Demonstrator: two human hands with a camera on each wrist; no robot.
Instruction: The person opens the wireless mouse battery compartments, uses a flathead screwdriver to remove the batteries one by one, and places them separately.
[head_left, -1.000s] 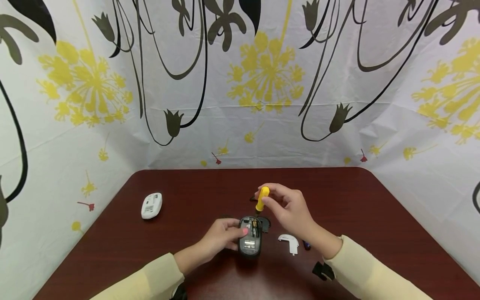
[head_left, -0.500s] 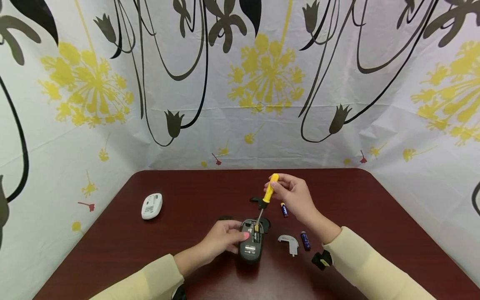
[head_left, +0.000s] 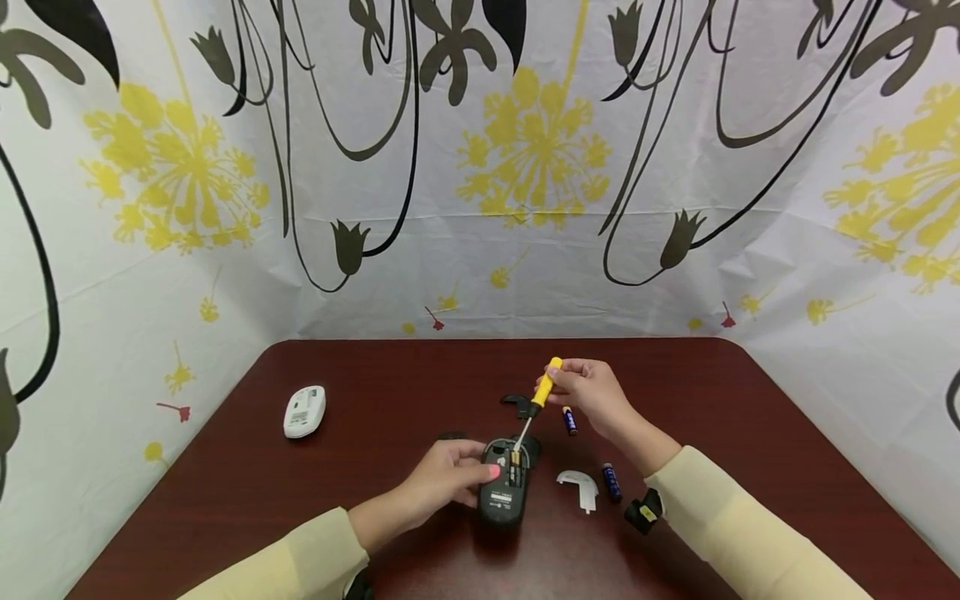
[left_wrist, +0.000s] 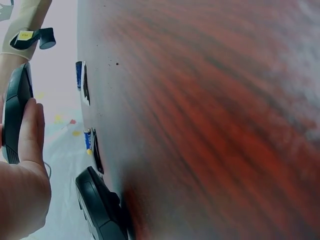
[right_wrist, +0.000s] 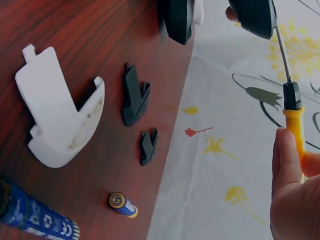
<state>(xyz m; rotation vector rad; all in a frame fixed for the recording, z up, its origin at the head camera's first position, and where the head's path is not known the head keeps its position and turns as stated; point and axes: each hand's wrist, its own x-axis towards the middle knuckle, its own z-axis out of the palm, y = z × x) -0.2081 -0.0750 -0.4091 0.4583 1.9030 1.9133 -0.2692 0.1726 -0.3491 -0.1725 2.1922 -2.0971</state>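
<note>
My left hand (head_left: 450,475) grips a dark computer mouse (head_left: 502,500) with its underside up and the thumb on top. Its battery compartment lies uncovered, and a battery (head_left: 515,458) shows inside. In my right hand (head_left: 588,392) a screwdriver (head_left: 546,387) is pinched by its yellow handle, slanting down to the left. The screwdriver's tip is right at the upper end of the compartment. In the right wrist view the shaft (right_wrist: 284,52) overlaps the end of the held mouse (right_wrist: 255,17). The left wrist view shows the held mouse (left_wrist: 17,115) side-on, clear of the table.
A white mouse (head_left: 304,412) lies at the table's left. Another dark mouse (left_wrist: 100,205) is mostly hidden behind my left hand. Right of the held mouse lie a white battery cover (head_left: 580,487) and two blue batteries (head_left: 611,482) (head_left: 570,421). Two dark covers (right_wrist: 134,97) (right_wrist: 148,146) lie farther back.
My right hand has moved up and right, tilting the screwdriver and uncovering the blue batteries, then dipped slightly. The held mouse has shifted a little; my left hand keeps its grip.
</note>
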